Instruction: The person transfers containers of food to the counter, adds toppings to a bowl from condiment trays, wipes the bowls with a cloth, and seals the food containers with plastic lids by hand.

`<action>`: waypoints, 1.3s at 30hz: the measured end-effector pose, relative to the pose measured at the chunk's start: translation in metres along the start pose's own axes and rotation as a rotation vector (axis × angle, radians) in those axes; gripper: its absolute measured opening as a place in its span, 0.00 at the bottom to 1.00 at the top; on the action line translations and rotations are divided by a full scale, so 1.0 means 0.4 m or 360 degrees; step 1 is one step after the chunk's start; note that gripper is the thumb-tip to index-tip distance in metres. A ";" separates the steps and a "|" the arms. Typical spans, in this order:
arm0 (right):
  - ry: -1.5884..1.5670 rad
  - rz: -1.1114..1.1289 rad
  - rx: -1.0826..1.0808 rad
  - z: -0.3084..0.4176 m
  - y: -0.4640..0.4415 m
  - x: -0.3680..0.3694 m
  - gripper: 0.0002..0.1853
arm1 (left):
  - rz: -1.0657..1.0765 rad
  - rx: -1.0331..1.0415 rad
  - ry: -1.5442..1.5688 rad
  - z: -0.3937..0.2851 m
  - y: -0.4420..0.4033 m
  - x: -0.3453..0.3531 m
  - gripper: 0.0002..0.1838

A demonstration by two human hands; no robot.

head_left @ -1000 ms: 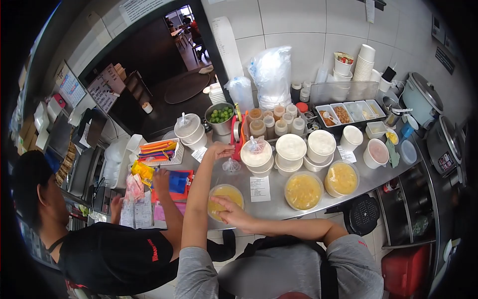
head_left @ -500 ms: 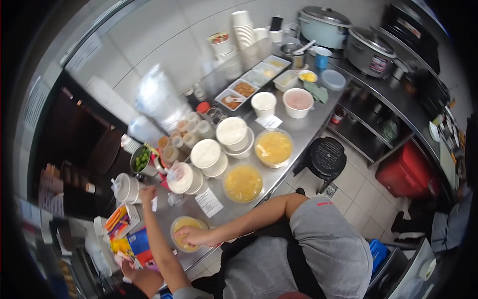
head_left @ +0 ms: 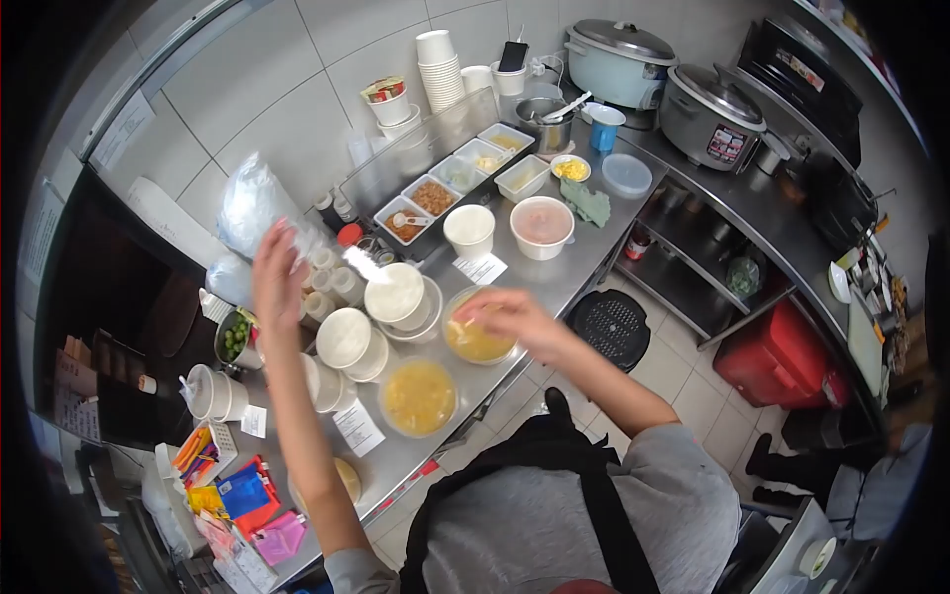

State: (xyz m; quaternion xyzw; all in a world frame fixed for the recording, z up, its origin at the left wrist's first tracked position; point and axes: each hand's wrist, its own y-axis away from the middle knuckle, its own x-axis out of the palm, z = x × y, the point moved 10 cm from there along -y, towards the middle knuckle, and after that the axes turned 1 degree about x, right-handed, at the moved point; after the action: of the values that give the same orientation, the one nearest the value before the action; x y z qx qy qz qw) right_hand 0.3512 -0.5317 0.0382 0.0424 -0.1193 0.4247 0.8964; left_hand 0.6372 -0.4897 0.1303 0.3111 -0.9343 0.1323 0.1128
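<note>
My left hand (head_left: 280, 277) is raised beside a bundle of clear plastic bags (head_left: 249, 203); motion blurs it, but its fingers look stretched and no held thing shows. Over a round tub of yellow soup (head_left: 482, 342) hovers my right hand (head_left: 513, 319), its fingers loosely apart and partly covering the tub. A second tub of yellow soup (head_left: 420, 398) stands nearer me. My left forearm partly hides a third soup tub (head_left: 348, 479). Between my arms are lidded white tubs (head_left: 396, 295) and a printed slip (head_left: 358, 428).
Topping trays (head_left: 433, 196), a white tub with pinkish contents (head_left: 542, 223) and a stack of paper cups (head_left: 440, 79) line the counter's back. Rice cookers (head_left: 618, 64) stand in the corner. A black stool (head_left: 611, 329) is below the counter edge. Another person's dark-clad legs (head_left: 792, 475) show at right.
My left hand has risen from the bagged white tubs to beside the plastic bags. My right hand has left the nearest soup tub for the farthest one. Another person's hand has gone from the lower left.
</note>
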 end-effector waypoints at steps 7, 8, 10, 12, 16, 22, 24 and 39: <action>0.0428 -0.0382 0.0089 0.094 -0.020 -0.578 0.07 | -0.0383 0.0190 0.0298 0.431 -0.069 0.402 0.23; 0.0531 -0.0380 0.0149 0.089 -0.037 -0.646 0.06 | -0.0426 0.0293 0.0236 0.487 -0.070 0.438 0.23; 0.0740 -0.0373 0.0274 0.074 -0.077 -0.769 0.06 | -0.0501 0.0531 0.0082 0.524 -0.035 0.515 0.23; 0.0961 -0.0316 0.0319 0.053 -0.125 -0.846 0.06 | -0.0510 0.0476 -0.0278 0.600 -0.026 0.544 0.23; 0.1368 -0.0120 0.0255 -0.054 -0.263 -0.965 0.05 | -0.0360 0.0785 -0.1324 0.655 -0.016 0.604 0.19; 0.1311 0.0273 0.0659 -0.272 -0.372 -0.997 0.04 | -0.0180 0.0739 -0.1900 0.742 -0.020 0.640 0.17; 0.1220 0.0332 0.0836 -0.295 -0.361 -1.004 0.04 | -0.0117 0.0776 -0.1899 0.736 -0.011 0.660 0.17; 0.0891 0.0038 0.0692 -0.437 -0.382 -1.071 0.18 | -0.1121 -0.0451 -0.1175 0.992 0.122 0.497 0.20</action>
State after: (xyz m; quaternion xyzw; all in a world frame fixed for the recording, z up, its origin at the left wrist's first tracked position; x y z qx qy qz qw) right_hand 0.2385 -0.9199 -0.2341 0.1129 0.2237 0.4457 0.8594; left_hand 0.4010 -0.6878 -0.1930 0.6137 -0.7595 -0.1595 -0.1453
